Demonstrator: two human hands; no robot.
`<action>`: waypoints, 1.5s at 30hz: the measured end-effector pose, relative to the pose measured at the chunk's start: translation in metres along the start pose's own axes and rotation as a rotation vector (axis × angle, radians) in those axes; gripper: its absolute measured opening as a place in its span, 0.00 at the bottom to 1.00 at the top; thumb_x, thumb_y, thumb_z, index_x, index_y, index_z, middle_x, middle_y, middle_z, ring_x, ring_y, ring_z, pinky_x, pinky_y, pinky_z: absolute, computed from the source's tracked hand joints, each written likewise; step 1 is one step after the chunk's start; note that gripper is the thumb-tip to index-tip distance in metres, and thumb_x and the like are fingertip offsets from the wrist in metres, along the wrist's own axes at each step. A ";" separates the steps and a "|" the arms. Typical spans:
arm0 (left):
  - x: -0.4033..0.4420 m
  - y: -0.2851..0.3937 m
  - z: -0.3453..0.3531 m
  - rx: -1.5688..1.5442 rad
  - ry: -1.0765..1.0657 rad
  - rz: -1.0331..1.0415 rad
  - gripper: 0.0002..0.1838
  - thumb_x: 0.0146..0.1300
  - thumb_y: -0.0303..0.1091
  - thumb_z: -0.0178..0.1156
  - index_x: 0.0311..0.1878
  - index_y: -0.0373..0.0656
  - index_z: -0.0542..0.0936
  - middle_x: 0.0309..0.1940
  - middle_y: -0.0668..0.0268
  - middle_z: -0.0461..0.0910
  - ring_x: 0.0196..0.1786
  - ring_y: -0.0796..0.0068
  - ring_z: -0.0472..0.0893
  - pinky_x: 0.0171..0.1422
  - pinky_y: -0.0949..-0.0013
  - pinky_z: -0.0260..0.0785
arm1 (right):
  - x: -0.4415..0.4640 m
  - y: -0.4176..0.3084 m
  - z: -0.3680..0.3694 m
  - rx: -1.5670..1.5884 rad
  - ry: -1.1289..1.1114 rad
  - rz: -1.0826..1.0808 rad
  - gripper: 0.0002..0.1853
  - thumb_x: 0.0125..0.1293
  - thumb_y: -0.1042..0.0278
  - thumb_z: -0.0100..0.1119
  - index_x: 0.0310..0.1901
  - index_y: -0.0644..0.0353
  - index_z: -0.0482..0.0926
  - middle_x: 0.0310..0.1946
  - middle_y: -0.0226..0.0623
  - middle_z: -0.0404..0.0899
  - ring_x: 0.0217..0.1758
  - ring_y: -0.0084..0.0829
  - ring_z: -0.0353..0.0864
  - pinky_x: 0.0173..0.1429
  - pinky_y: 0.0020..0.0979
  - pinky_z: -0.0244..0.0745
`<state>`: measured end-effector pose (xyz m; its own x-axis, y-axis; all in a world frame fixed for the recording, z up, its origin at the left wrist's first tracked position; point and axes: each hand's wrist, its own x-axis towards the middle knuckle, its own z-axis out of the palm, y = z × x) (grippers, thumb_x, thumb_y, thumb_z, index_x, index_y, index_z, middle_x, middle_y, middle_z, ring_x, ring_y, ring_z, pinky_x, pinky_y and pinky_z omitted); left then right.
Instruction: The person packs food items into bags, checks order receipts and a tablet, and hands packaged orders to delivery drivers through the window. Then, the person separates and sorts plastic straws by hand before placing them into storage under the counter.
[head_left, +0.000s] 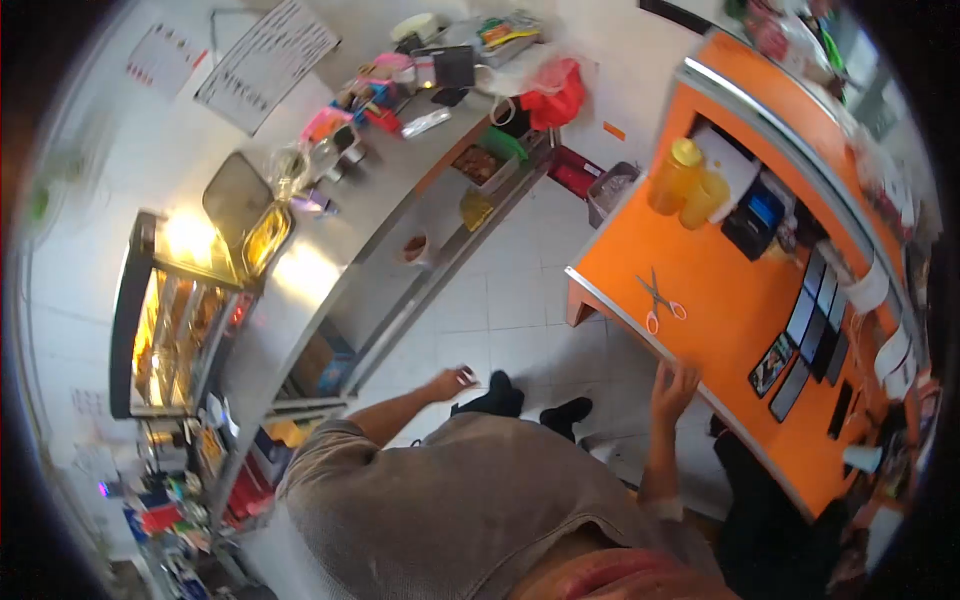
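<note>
My left hand (pixel 452 382) hangs over the tiled floor on the side of the steel counter (pixel 385 205). Its fingers curl loosely with a gap between them, and I see nothing in it. My right hand (pixel 676 388) is at the front edge of the orange table (pixel 610 250), its fingers bent and slightly apart; contact with the edge cannot be made out. Nothing shows in that hand either. Closest to it on the tabletop lie scissors (pixel 657 299) with pink-and-white handles, blades apart. Several phones (pixel 772 364) rest farther right.
Yellow squeeze bottles (pixel 676 178) and a dark device (pixel 752 215) stand at the table's back. A lit glass food warmer (pixel 175 340) is at the left. A bin (pixel 612 190) stands between counter and table. A dark clothed shape (pixel 770 510) is beside the table's near end.
</note>
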<state>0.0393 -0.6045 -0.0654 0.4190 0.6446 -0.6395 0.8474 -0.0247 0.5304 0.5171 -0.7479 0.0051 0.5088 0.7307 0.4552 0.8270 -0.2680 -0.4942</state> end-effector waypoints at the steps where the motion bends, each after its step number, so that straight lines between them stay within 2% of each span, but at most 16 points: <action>1: -0.005 -0.018 -0.014 -0.032 0.125 -0.052 0.26 0.62 0.55 0.61 0.51 0.42 0.78 0.39 0.57 0.84 0.43 0.59 0.83 0.51 0.60 0.75 | 0.037 0.003 0.019 -0.152 -0.002 -0.100 0.21 0.65 0.55 0.60 0.49 0.65 0.75 0.55 0.50 0.72 0.61 0.54 0.67 0.64 0.53 0.60; 4: -0.025 -0.091 -0.024 -0.210 0.389 -0.202 0.30 0.61 0.59 0.60 0.51 0.39 0.77 0.39 0.52 0.84 0.43 0.56 0.83 0.50 0.58 0.75 | 0.088 -0.039 0.059 -0.332 -0.086 -0.148 0.27 0.64 0.51 0.61 0.57 0.63 0.73 0.60 0.52 0.69 0.66 0.54 0.64 0.66 0.54 0.59; 6: -0.043 -0.139 -0.014 -0.392 0.353 -0.305 0.31 0.62 0.61 0.58 0.51 0.40 0.77 0.38 0.54 0.84 0.41 0.62 0.84 0.49 0.62 0.75 | 0.090 -0.047 0.101 -0.518 -0.111 -0.053 0.25 0.64 0.54 0.61 0.58 0.61 0.73 0.60 0.52 0.69 0.67 0.52 0.63 0.68 0.54 0.57; 8: -0.075 -0.163 0.000 -0.502 0.342 -0.355 0.30 0.61 0.62 0.58 0.50 0.41 0.78 0.36 0.57 0.84 0.37 0.68 0.84 0.46 0.64 0.75 | 0.097 -0.043 0.111 -0.418 -0.213 0.024 0.26 0.65 0.53 0.59 0.58 0.62 0.73 0.59 0.53 0.70 0.64 0.50 0.68 0.65 0.51 0.62; 10: -0.098 -0.205 0.029 -0.706 0.386 -0.424 0.31 0.61 0.61 0.59 0.51 0.41 0.76 0.38 0.61 0.83 0.34 0.69 0.82 0.42 0.63 0.75 | 0.089 -0.032 0.127 -0.339 0.005 -0.027 0.24 0.66 0.56 0.58 0.57 0.65 0.73 0.56 0.54 0.72 0.57 0.50 0.74 0.58 0.46 0.69; 13: -0.129 -0.240 0.049 -1.052 0.400 -0.723 0.32 0.60 0.60 0.60 0.55 0.42 0.74 0.43 0.61 0.81 0.38 0.67 0.80 0.38 0.60 0.72 | 0.080 -0.020 0.145 -0.382 0.011 0.097 0.25 0.64 0.62 0.60 0.59 0.68 0.70 0.54 0.55 0.74 0.52 0.50 0.77 0.53 0.43 0.74; 16: -0.140 -0.250 0.025 -1.097 0.366 -0.739 0.33 0.60 0.60 0.60 0.58 0.43 0.73 0.45 0.61 0.81 0.40 0.66 0.78 0.36 0.58 0.70 | 0.093 -0.095 0.131 0.039 -0.019 0.510 0.27 0.61 0.68 0.60 0.60 0.67 0.67 0.51 0.53 0.75 0.50 0.48 0.78 0.49 0.42 0.75; 21: -0.055 -0.286 -0.054 -1.077 0.617 -0.599 0.29 0.61 0.56 0.61 0.51 0.38 0.77 0.42 0.59 0.82 0.40 0.67 0.83 0.35 0.65 0.76 | 0.114 -0.150 0.221 0.210 0.116 0.019 0.25 0.55 0.72 0.61 0.56 0.64 0.67 0.44 0.44 0.73 0.44 0.38 0.77 0.49 0.34 0.74; 23: -0.003 -0.290 -0.115 -1.017 0.749 -0.368 0.21 0.64 0.46 0.62 0.46 0.36 0.78 0.40 0.59 0.83 0.37 0.68 0.83 0.37 0.69 0.76 | 0.141 -0.209 0.257 0.452 -0.296 0.129 0.19 0.55 0.78 0.59 0.50 0.67 0.70 0.49 0.47 0.73 0.57 0.38 0.73 0.57 0.34 0.70; 27: 0.082 -0.252 -0.263 -0.817 0.897 -0.106 0.18 0.65 0.44 0.61 0.44 0.35 0.79 0.37 0.60 0.82 0.39 0.74 0.82 0.43 0.70 0.73 | 0.236 -0.348 0.355 0.591 -0.595 -0.078 0.15 0.53 0.77 0.61 0.45 0.65 0.76 0.40 0.41 0.80 0.46 0.32 0.81 0.51 0.34 0.75; 29: 0.135 -0.244 -0.310 -0.820 1.054 -0.091 0.17 0.66 0.43 0.60 0.46 0.36 0.79 0.38 0.61 0.82 0.40 0.75 0.80 0.42 0.71 0.72 | 0.296 -0.408 0.429 0.698 -0.471 -0.237 0.15 0.53 0.76 0.63 0.44 0.64 0.77 0.36 0.39 0.82 0.39 0.34 0.83 0.46 0.34 0.76; 32: 0.184 -0.211 -0.378 -1.250 1.223 -0.113 0.18 0.67 0.42 0.60 0.48 0.36 0.77 0.41 0.62 0.81 0.43 0.73 0.80 0.44 0.71 0.72 | 0.405 -0.501 0.542 0.689 -0.451 -0.320 0.12 0.55 0.70 0.65 0.41 0.63 0.78 0.35 0.42 0.83 0.39 0.37 0.83 0.44 0.35 0.76; 38: 0.231 -0.207 -0.474 -0.935 1.471 -0.267 0.17 0.67 0.41 0.60 0.49 0.36 0.77 0.43 0.59 0.81 0.45 0.70 0.80 0.46 0.69 0.71 | 0.564 -0.623 0.774 0.433 -0.608 -0.500 0.15 0.54 0.62 0.69 0.38 0.62 0.79 0.31 0.44 0.83 0.37 0.44 0.84 0.43 0.39 0.77; 41: 0.230 -0.200 -0.566 -0.664 1.494 -0.257 0.17 0.66 0.40 0.60 0.49 0.35 0.78 0.44 0.53 0.81 0.46 0.64 0.81 0.51 0.67 0.71 | 0.581 -0.654 0.823 0.247 -0.741 -0.583 0.15 0.56 0.61 0.68 0.40 0.61 0.79 0.34 0.43 0.82 0.42 0.45 0.82 0.52 0.43 0.74; 44: 0.256 -0.242 -0.637 -0.398 1.525 -0.293 0.22 0.66 0.42 0.59 0.55 0.36 0.74 0.45 0.48 0.80 0.50 0.50 0.79 0.56 0.59 0.70 | 0.556 -0.694 0.782 0.253 -0.292 -0.773 0.14 0.57 0.61 0.67 0.40 0.60 0.78 0.39 0.41 0.81 0.48 0.45 0.78 0.61 0.47 0.66; 45: 0.270 -0.263 -0.655 -0.322 1.535 -0.325 0.24 0.65 0.44 0.59 0.58 0.36 0.73 0.45 0.46 0.80 0.51 0.46 0.79 0.57 0.56 0.69 | 0.545 -0.702 0.778 0.393 -0.317 -0.802 0.15 0.59 0.58 0.64 0.41 0.59 0.78 0.41 0.44 0.77 0.55 0.45 0.72 0.59 0.48 0.65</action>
<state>-0.2841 0.0765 -0.0126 -0.6339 0.7171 0.2898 0.6472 0.2866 0.7064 0.0280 0.3275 0.0236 -0.3130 0.7567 0.5740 0.7324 0.5771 -0.3614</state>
